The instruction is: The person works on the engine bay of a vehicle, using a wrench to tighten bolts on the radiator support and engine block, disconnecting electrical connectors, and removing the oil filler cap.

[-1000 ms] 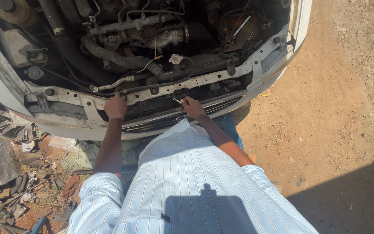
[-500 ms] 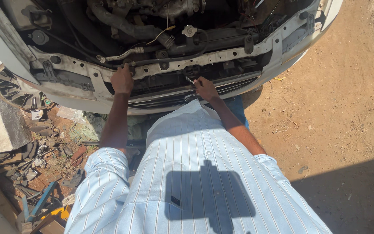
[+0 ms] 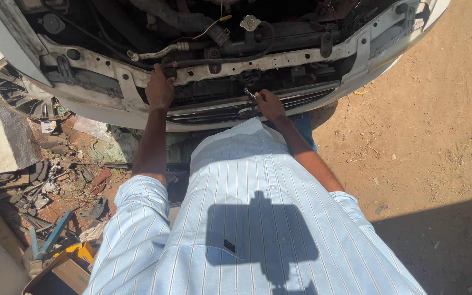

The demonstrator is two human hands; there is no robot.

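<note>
Our left hand (image 3: pixel 159 87) grips the top edge of the white front crossbar (image 3: pixel 279 59) of the car, fingers curled over it. Our right hand (image 3: pixel 269 104) is closed on a small metal tool (image 3: pixel 249 93), its tip set against the grille (image 3: pixel 258 109) just below the crossbar. Over the last 1 second both hands have kept their places on the car; only our head has leaned closer, so the work at that 1 spot seems ongoing. Scrap parts (image 3: pixel 45 186) lie on the ground to the left, bare dirt (image 3: pixel 438 125) to the right.
</note>
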